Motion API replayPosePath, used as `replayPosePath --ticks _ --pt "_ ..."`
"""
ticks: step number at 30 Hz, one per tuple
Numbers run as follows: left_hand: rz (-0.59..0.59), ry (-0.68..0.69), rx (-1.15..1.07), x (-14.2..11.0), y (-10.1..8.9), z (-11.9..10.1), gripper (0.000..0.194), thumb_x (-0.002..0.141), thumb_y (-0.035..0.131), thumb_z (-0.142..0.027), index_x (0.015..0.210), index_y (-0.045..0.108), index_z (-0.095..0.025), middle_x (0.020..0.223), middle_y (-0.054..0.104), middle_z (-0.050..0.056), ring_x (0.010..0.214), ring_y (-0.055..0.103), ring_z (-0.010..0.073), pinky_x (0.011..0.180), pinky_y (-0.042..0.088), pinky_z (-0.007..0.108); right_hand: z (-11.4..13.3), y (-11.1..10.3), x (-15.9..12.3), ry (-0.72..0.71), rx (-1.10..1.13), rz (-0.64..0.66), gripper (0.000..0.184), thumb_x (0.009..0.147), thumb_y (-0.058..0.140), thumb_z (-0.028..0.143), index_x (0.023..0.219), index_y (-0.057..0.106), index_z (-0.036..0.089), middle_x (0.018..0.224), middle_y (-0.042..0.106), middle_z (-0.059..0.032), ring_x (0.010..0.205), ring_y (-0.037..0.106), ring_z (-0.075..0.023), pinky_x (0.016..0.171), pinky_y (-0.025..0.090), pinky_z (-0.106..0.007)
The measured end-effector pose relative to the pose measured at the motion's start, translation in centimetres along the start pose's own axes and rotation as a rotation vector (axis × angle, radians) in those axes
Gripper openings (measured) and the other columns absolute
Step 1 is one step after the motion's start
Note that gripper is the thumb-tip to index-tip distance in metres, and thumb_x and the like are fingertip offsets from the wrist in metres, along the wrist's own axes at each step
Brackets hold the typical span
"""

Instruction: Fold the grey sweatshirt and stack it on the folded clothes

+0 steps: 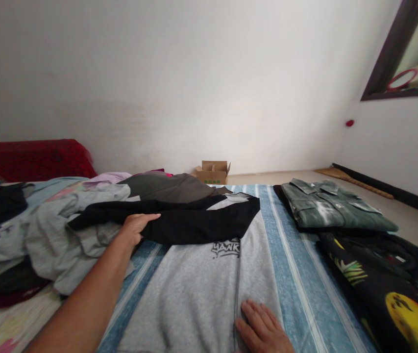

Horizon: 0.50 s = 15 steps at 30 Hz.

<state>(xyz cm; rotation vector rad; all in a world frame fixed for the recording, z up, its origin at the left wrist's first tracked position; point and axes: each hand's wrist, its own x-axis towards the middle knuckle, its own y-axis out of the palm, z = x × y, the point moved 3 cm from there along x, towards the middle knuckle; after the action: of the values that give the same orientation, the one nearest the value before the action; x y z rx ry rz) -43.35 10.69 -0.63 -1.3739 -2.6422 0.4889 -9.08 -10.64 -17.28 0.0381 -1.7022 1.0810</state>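
Observation:
A grey sweatshirt (197, 284) with black sleeves and dark lettering lies spread on a blue striped sheet (293, 279). One black sleeve (201, 226) is folded across its chest, and my left hand (137, 228) is closed on that sleeve's cuff end, index finger stretched along the top. Its other fingers are mostly hidden. Behind, the second black sleeve reaches left over a heap of clothes. My right hand (263, 327) rests flat on the lower right of the sweatshirt, beside a lengthwise crease, fingers extended and holding nothing.
Loose clothes (69, 220) are heaped at the left. On the right lie a folded green denim jacket (341, 208) and a black garment with yellow prints (392, 284). A cardboard box (212, 172) stands by the back wall, and a red covered item (36, 159) sits far left.

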Motion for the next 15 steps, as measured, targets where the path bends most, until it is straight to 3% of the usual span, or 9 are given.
replayPosePath --ticks 3,6,10,15 --pt "0.107 -0.095 -0.028 -0.4 0.1 0.0 0.005 0.070 0.066 -0.004 0.071 0.062 -0.005 0.062 0.067 0.004 0.062 0.063 0.0182 0.061 0.051 0.031 -0.1 -0.9 0.8 -0.061 -0.014 -0.026 0.039 0.086 0.050 0.055 0.110 0.062 0.026 0.106 0.069 -0.0042 0.094 0.066 -0.0206 0.080 0.053 -0.028" --pt "0.032 -0.084 0.009 -0.3 0.0 0.1 0.013 0.068 0.068 -0.003 0.079 0.062 -0.007 0.058 0.063 -0.001 0.064 0.062 0.0164 0.064 0.049 0.029 0.0 -1.7 1.7 -0.095 -0.065 -0.035 0.038 0.087 0.048 0.056 0.104 0.064 0.026 0.101 0.071 -0.0034 0.086 0.068 -0.0195 0.069 0.056 -0.026" --pt "-0.107 0.034 0.132 0.0 0.2 -0.4 0.027 0.062 0.071 -0.007 0.088 0.062 -0.010 0.055 0.055 -0.007 0.065 0.057 0.0140 0.064 0.044 0.025 0.2 -1.8 2.0 -0.071 -0.079 -0.018 0.039 0.087 0.045 0.058 0.101 0.065 0.027 0.099 0.072 -0.0028 0.083 0.069 -0.0202 0.064 0.057 -0.027" --pt "-0.149 0.214 0.306 -0.1 0.9 -1.7 0.031 0.062 0.070 -0.012 0.092 0.063 -0.012 0.060 0.054 -0.008 0.064 0.053 0.0121 0.060 0.039 0.021 0.1 -1.3 1.5 -0.030 -0.044 -0.011 0.040 0.085 0.048 0.060 0.100 0.064 0.028 0.099 0.072 -0.0043 0.084 0.069 -0.0222 0.065 0.058 -0.029"
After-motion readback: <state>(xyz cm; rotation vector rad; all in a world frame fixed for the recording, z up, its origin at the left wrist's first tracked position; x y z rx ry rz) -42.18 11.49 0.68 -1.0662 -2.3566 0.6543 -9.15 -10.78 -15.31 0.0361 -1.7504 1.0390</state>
